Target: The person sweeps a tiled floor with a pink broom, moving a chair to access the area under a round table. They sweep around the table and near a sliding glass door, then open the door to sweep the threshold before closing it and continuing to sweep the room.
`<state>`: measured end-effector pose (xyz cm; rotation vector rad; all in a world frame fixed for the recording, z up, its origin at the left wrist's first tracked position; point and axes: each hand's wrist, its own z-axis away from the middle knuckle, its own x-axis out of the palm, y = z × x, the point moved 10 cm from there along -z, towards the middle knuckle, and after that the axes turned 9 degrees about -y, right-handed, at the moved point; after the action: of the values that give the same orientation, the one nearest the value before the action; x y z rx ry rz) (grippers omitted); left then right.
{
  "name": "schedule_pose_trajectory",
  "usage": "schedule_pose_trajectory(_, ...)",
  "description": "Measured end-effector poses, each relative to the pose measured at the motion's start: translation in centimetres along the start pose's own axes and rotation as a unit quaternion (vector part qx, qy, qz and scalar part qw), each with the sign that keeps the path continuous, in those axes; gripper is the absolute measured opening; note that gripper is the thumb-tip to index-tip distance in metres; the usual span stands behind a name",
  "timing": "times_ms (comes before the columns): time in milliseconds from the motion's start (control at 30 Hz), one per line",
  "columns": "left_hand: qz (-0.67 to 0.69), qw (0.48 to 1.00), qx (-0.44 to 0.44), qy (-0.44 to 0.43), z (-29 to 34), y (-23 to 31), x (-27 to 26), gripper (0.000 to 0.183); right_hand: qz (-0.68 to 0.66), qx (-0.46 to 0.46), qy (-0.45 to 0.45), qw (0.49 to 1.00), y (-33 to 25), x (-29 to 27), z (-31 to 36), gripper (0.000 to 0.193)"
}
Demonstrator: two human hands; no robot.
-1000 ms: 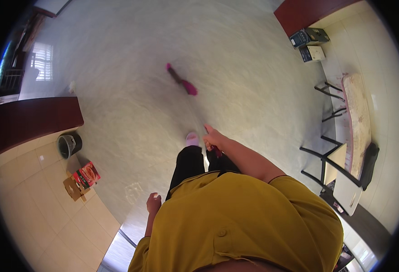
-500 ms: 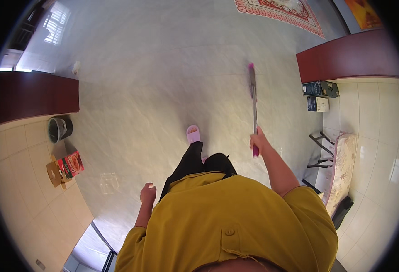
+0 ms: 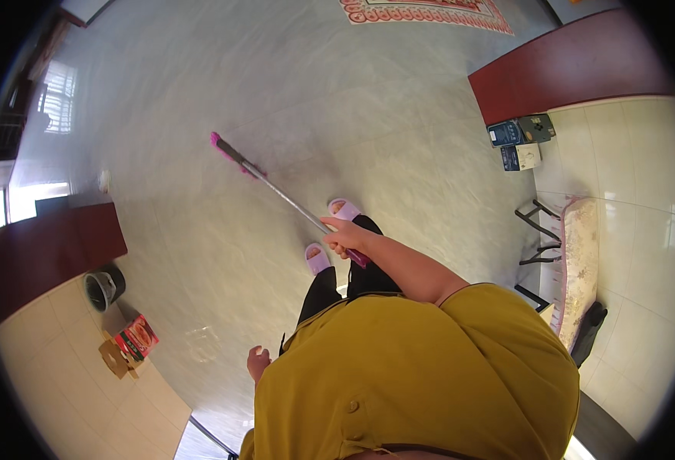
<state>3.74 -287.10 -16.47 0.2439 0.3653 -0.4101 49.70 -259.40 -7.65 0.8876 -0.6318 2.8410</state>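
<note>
My right hand (image 3: 345, 236) grips the pink upper end of a long mop (image 3: 276, 189) with a silver pole. The pole slants up and to the left across the pale tiled floor (image 3: 337, 100), and its pink head (image 3: 218, 141) rests far ahead on the left. My left hand (image 3: 258, 362) hangs by my side, fingers loosely curled, holding nothing. My feet in purple slippers (image 3: 318, 257) stand just under the right hand. A mustard yellow shirt fills the lower part of the view.
A dark red wall base (image 3: 567, 73) runs at the upper right with small boxes (image 3: 518, 138) beside it. A folded black-framed stand (image 3: 571, 261) leans at the right. A round bin (image 3: 101, 287) and a red carton (image 3: 138, 337) sit at the lower left. A patterned rug (image 3: 429, 11) lies far ahead.
The mop has swung from pointing straight ahead on the right to slanting toward the upper left. My right hand has moved left over my feet. The view has also turned.
</note>
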Motion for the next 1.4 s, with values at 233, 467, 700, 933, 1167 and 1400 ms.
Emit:
schedule_pose_trajectory(233,-0.104,0.993,0.05,-0.026,1.5,10.0,4.6,0.034,-0.028,-0.105,0.204,0.973,-6.6,-18.3,10.9,0.065)
schedule_pose_trajectory(467,-0.178,0.978,0.083,-0.071,2.2,21.6,7.7,0.034,-0.06,-0.12,0.539,0.832,-2.6,-40.3,23.2,0.046)
schedule_pose_trajectory(700,-0.225,0.969,0.064,-0.085,2.0,26.2,7.5,0.034,-0.364,-0.129,0.446,0.808,4.0,-52.4,25.1,0.015)
schedule_pose_trajectory(933,-0.251,0.96,0.074,-0.096,2.4,28.7,7.5,0.035,-0.065,-0.048,0.478,0.875,-3.9,-48.3,13.6,0.028)
schedule_pose_trajectory(1167,-0.234,0.961,0.105,-0.108,3.9,29.3,8.8,0.035,0.302,0.033,0.345,0.888,-8.5,-27.7,1.2,0.083)
schedule_pose_trajectory(1400,-0.175,0.976,0.116,-0.053,6.7,29.9,8.5,0.036,0.385,-0.013,0.141,0.912,-7.9,-16.1,-6.1,0.074)
